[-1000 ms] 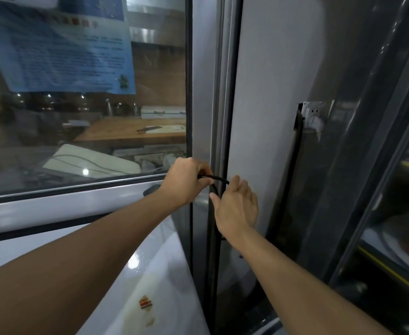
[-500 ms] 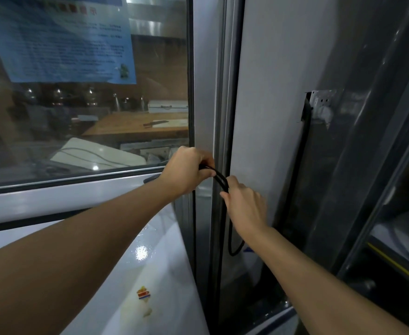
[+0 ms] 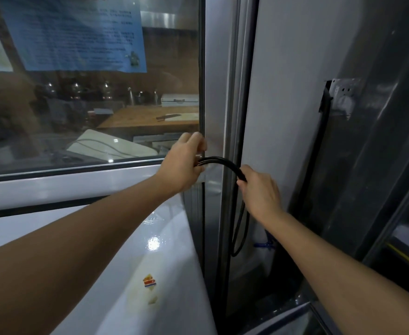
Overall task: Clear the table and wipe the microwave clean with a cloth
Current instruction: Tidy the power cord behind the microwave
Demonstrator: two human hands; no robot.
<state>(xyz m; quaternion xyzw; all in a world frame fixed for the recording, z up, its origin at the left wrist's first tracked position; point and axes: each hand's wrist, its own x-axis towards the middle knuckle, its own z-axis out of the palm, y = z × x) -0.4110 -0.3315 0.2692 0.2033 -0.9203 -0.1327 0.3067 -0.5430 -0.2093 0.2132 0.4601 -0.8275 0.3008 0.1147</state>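
Observation:
A black power cable arches between my two hands in front of a metal window post. My left hand grips one end of the doubled cable near the window frame. My right hand pinches the cable further along, and below it the cable hangs in a loop down the gap beside the wall. The white top of an appliance, with a small sticker and yellowish stains, lies under my left forearm. No cloth is in view.
A glass window with a blue notice fills the left. A white wall panel carries a socket at the right. A dark glass-fronted cabinet stands at the far right.
Both hands have drawn more cable up out of the gap. The right hand has slid right and down along it, and the arch between the hands is longer.

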